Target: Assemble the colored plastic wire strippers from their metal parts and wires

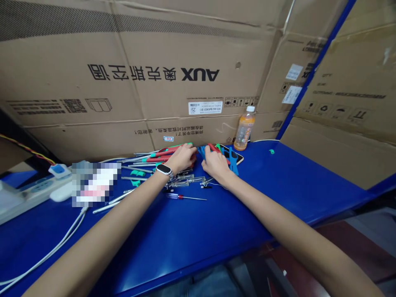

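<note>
My left hand [185, 156], with a fitness band on its wrist, reaches over several long red-and-green pieces [161, 156] with metal rods. Its fingers are bent together at the right end of this pile, and whatever they grip is hidden. Just to the right, my right hand [215, 164] is closed among blue plastic pieces [233, 159] and a red piece; what lies in its fingers cannot be made out. Below the hands are small clear parts with thin wires [184, 181]. A screwdriver [176, 196] with a clear purple-and-red handle lies nearer me.
An orange drink bottle [244, 128] stands at the back, beside a phone [237, 157]. Green clips [137, 173] and metal rods lie left. A power strip [34, 192] with white cables occupies the left side. Cardboard [154, 41] walls the blue table [198, 243].
</note>
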Action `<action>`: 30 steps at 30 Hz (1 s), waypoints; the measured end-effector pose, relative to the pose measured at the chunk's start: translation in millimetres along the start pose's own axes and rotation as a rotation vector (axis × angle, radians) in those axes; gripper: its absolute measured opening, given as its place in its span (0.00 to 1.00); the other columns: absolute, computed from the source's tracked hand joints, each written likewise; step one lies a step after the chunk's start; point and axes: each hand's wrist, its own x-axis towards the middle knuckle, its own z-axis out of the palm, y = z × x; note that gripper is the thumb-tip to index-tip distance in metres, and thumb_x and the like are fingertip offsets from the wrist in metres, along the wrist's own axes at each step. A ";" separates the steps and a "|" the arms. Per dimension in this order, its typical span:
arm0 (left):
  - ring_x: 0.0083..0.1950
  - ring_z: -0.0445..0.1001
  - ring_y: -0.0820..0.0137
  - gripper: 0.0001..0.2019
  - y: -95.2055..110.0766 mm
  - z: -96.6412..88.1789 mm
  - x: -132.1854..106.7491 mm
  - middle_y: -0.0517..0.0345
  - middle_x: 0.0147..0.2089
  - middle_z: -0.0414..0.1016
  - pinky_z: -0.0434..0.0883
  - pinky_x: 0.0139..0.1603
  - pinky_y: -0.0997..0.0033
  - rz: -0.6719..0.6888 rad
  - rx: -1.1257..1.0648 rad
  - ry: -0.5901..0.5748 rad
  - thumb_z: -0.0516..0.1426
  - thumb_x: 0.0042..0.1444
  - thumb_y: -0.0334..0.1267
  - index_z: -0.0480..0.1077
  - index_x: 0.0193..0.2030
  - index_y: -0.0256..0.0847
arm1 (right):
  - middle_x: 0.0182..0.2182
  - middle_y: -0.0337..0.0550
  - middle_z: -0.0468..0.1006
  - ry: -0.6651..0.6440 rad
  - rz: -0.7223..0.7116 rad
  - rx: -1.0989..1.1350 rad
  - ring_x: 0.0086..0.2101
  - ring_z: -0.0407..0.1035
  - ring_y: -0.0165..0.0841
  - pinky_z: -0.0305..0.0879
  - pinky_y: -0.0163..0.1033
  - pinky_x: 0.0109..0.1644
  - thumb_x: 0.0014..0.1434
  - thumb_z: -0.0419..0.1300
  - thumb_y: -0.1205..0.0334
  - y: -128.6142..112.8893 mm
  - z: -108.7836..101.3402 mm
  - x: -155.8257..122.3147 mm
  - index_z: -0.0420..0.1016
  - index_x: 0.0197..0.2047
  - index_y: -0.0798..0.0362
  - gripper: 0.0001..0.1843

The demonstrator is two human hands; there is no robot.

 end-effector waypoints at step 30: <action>0.42 0.77 0.63 0.21 -16.0 -71.0 -182.1 0.52 0.48 0.79 0.73 0.44 0.63 -0.192 -0.391 0.058 0.64 0.55 0.43 0.72 0.56 0.42 | 0.43 0.43 0.74 -0.209 -0.526 1.059 0.37 0.69 0.33 0.66 0.40 0.42 0.62 0.59 0.55 -55.5 15.0 -37.8 0.66 0.52 0.51 0.17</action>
